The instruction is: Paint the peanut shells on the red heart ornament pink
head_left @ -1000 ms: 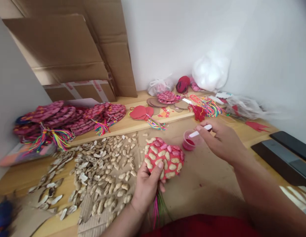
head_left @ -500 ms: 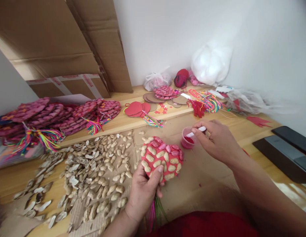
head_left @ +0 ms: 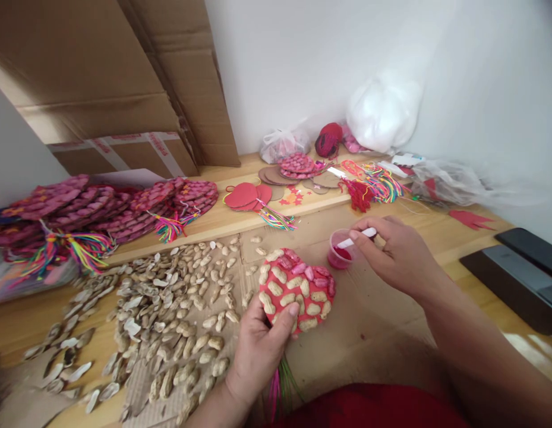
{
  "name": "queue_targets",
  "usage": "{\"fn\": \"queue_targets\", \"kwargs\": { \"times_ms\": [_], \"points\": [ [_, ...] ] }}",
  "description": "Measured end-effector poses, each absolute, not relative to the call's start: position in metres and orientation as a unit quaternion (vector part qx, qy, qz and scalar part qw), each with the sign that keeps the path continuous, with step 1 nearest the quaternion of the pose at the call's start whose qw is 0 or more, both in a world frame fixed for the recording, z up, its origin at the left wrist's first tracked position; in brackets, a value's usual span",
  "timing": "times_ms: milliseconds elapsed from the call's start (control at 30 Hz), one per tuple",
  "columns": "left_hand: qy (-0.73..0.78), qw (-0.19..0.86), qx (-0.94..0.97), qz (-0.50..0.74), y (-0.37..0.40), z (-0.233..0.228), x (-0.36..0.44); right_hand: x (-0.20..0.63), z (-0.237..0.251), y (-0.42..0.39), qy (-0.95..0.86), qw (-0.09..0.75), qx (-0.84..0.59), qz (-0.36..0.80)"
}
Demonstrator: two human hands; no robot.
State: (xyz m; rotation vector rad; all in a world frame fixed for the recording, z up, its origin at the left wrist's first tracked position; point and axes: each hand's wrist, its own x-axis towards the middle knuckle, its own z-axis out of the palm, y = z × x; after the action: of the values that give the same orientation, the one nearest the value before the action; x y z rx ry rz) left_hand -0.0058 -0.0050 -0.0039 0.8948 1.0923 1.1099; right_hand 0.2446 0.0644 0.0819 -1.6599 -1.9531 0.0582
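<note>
A red heart-shaped piece covered with peanut shells is gripped in my left hand, thumb on its face and fingers underneath. The shells along its top are painted pink; the others are plain tan. Pink and green strands hang below it. Between the thumb and fingers of my right hand is a white-handled stick, seemingly a brush, though its tip is hidden in the cup. It slants into a small clear plastic cup of dark pink paint, which stands on the cardboard.
Loose peanut shells cover the cardboard at left. Finished pink pieces with tassels are stacked at far left. Red cutouts, colourful threads and yarn lie along the back. A dark device is at right.
The heart-shaped piece in my left hand has shifted slightly right and down. My right hand keeps the stick in the cup, nearly unmoved.
</note>
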Motion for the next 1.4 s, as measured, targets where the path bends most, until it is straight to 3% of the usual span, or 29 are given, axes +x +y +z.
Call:
{"fn": "queue_targets", "kwargs": {
  "times_ms": [1033,1167,1300,1400],
  "points": [
    [0.488,0.635,0.388,0.457,-0.005,0.005,-0.003,0.254,0.097,0.054,-0.651,0.309,-0.69,0.061],
    [0.486,0.633,0.393,0.456,-0.007,0.004,-0.003,0.255,0.102,0.05,-0.573,0.401,-0.71,0.082],
    [0.471,0.624,0.413,0.467,-0.008,0.007,-0.001,0.234,0.112,0.038,-0.561,0.525,-0.606,0.206],
    [0.446,0.607,0.444,0.485,-0.007,0.011,0.001,0.207,0.12,0.02,-0.557,0.53,-0.594,0.236]
  ]
}}
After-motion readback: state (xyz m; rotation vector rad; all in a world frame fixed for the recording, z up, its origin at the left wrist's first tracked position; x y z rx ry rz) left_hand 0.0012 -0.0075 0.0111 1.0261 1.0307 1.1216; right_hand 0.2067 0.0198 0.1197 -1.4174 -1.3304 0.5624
